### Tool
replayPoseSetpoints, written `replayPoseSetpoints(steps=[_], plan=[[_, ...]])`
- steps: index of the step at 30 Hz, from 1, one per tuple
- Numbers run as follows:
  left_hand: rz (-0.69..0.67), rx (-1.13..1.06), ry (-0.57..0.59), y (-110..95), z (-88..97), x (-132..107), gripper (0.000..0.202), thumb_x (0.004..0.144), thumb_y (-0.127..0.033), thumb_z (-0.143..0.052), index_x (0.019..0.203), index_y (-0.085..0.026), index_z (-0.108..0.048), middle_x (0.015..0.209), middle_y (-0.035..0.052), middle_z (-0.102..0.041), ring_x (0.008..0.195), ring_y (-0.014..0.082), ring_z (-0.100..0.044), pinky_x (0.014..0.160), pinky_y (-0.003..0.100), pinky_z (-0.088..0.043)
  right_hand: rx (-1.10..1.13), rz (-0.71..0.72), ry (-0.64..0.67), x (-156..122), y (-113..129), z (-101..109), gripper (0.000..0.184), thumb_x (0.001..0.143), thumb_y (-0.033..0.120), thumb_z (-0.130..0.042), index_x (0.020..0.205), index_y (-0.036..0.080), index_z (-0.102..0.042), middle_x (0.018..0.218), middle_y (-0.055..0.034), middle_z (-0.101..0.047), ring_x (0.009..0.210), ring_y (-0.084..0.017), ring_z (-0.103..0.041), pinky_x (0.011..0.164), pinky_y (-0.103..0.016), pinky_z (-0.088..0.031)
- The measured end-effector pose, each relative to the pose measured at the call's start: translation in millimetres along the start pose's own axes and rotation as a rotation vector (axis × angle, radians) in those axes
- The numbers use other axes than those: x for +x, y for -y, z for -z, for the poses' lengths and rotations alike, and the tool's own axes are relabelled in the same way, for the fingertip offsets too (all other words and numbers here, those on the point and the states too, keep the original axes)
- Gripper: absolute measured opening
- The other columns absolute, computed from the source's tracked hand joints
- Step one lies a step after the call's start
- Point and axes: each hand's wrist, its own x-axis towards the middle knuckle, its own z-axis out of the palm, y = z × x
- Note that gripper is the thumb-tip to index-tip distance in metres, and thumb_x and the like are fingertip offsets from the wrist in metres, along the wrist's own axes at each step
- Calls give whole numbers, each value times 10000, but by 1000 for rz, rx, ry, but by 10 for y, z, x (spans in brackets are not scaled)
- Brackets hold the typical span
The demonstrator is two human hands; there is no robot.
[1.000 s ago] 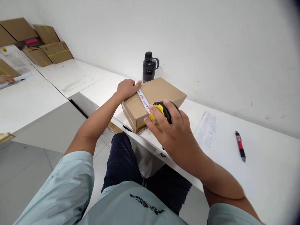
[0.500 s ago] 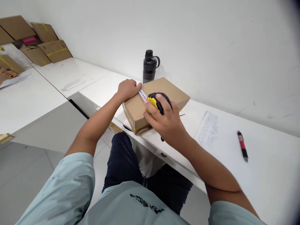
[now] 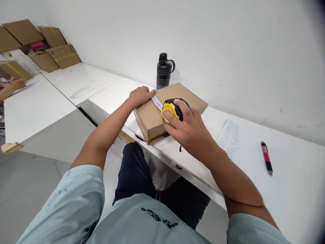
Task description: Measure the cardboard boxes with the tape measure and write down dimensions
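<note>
A brown cardboard box [image 3: 175, 93] lies flat on the white table in front of me. The white blade [image 3: 156, 102] of a tape measure stretches across its top. My left hand [image 3: 141, 96] is at the box's left edge, closed, its thumb pressing the blade's end there; the other fingertips are hidden. My right hand [image 3: 189, 127] grips the yellow and black tape measure case [image 3: 173, 110] over the box top. Numbers show on the short length of blade between my hands.
Behind the box stands a black bottle [image 3: 164, 72]. To the right lie a handwritten sheet [image 3: 230, 137] and a red and black pen [image 3: 266, 157]. At far left, another person's hand [image 3: 12, 86] rests near papers, by several cardboard boxes [image 3: 63, 56].
My right hand has drawn the tape case slightly right, and more blade shows between my hands. My left hand stays at the box's edge. The other person's hand is more in view.
</note>
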Motion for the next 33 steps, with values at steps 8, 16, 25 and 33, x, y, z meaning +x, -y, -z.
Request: replayPoseSetpoints(steps=[8, 16, 25, 33], plan=[[-8, -50, 84, 0, 30, -7, 589, 1017, -665, -384, 1060, -211, -758, 1204, 140, -780, 1043, 311, -715, 915, 405, -525, -115, -39, -2, -74, 310, 312, 125, 929, 138, -614, 977, 199, -712, 1409, -137, -659, 1403, -391, -481, 878, -447, -443], [7, -90, 80, -17, 60, -60, 581, 1006, -661, -418, 980, -198, -768, 1109, 128, -790, 1071, 315, -716, 957, 390, -525, -160, -56, -31, -45, 355, 275, 113, 945, 144, -601, 958, 197, -700, 1400, -132, -662, 1383, -378, -486, 904, -451, -431], [14, -132, 92, -20, 89, -92, 544, 1012, -636, -444, 972, -196, -761, 1089, 123, -794, 1067, 308, -722, 951, 392, -532, -94, -21, -65, -54, 338, 276, 105, 915, 96, -629, 877, 184, -668, 1310, -116, -681, 1389, -399, -470, 903, -453, -413], [5, -156, 94, -18, 70, -84, 542, 1009, -639, -460, 978, -200, -775, 1127, 113, -795, 1070, 302, -719, 976, 393, -526, -89, -25, -20, -91, 337, 332, 129, 901, 84, -648, 944, 196, -697, 1342, -122, -674, 1397, -396, -473, 874, -441, -440]])
